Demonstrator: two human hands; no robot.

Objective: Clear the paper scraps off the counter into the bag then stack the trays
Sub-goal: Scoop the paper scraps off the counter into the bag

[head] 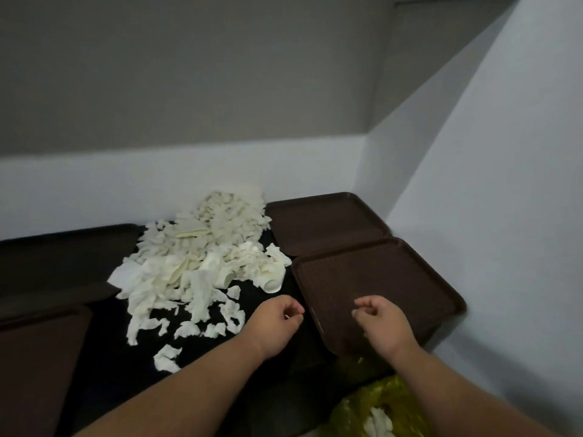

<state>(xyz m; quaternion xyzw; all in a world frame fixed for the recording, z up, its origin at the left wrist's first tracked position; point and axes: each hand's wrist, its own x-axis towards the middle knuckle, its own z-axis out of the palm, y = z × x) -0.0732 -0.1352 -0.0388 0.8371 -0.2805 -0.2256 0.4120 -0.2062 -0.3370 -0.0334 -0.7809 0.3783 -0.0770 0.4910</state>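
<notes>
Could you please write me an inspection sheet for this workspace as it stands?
Surface: dark counter, scraps spread across its middle.
Job's things: paper scraps heaped and scattered; far right tray and near right tray unstacked; far left tray and near left tray likewise; yellow bag at lower right holds a few scraps.
Clutter: nothing seen.
Hands: left hand beside near right tray, right hand over it; both with curled fingers, contents unclear.
Cables: nothing seen.
Surroundings: pale walls, corner at right.
</notes>
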